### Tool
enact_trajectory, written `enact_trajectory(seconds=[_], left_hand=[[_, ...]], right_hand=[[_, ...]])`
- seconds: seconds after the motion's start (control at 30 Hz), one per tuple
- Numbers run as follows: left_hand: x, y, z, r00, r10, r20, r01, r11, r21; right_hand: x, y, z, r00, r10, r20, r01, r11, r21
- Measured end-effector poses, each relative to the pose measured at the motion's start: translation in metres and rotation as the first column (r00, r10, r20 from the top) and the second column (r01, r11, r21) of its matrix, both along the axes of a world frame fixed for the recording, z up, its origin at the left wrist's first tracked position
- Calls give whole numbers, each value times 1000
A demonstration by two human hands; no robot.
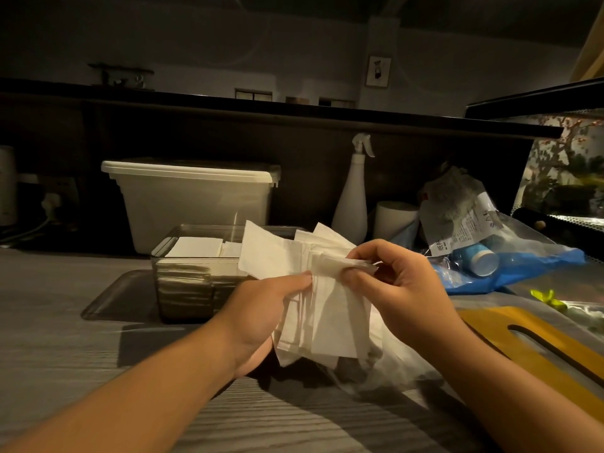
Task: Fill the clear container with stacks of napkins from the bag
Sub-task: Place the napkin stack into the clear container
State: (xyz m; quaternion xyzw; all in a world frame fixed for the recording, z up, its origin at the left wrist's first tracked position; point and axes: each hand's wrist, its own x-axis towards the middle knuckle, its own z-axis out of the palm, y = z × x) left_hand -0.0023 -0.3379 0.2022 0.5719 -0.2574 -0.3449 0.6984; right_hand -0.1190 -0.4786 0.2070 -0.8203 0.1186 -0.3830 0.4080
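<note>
A loose, fanned-out bunch of white napkins (327,289) hangs in the air in front of me. My left hand (258,308) grips the bunch from the left, thumb on top. From the right, my right hand (398,282) pinches the upper napkins between thumb and fingers. Just behind the bunch stands the clear container (183,282), holding stacks of napkins that reach near its rim. A clear plastic bag (402,361) lies crumpled on the counter under and to the right of my hands.
The container sits on a dark tray (111,299) on the grey wood-grain counter. Behind stand a lidded white bin (196,204), a white spray bottle (353,197) and a paper roll (392,217). At right lie a blue-and-clear bag (510,263) and a yellow board (539,341).
</note>
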Motion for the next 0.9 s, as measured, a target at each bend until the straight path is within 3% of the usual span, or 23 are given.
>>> enact_trajectory(seconds=[0.23, 0.33, 0.47, 0.67, 0.9], left_hand=[[-3, 3, 1, 995, -85, 61, 89, 993, -79], [-2, 2, -2, 985, -105, 134, 107, 994, -4], [0, 1, -7, 986, -67, 150, 61, 997, 43], [0, 1, -5, 992, -52, 114, 50, 998, 24], [0, 1, -2, 1000, -8, 1, 8, 999, -45]], right_hand=[[3, 2, -5, 998, -59, -28, 58, 998, -25], [3, 3, -5, 996, -85, -36, 83, 995, -56], [4, 5, -4, 984, -135, -117, 106, 969, -222], [2, 3, -4, 989, -135, -60, 115, 957, -268], [-2, -1, -2, 996, -76, -39, 70, 988, -137]])
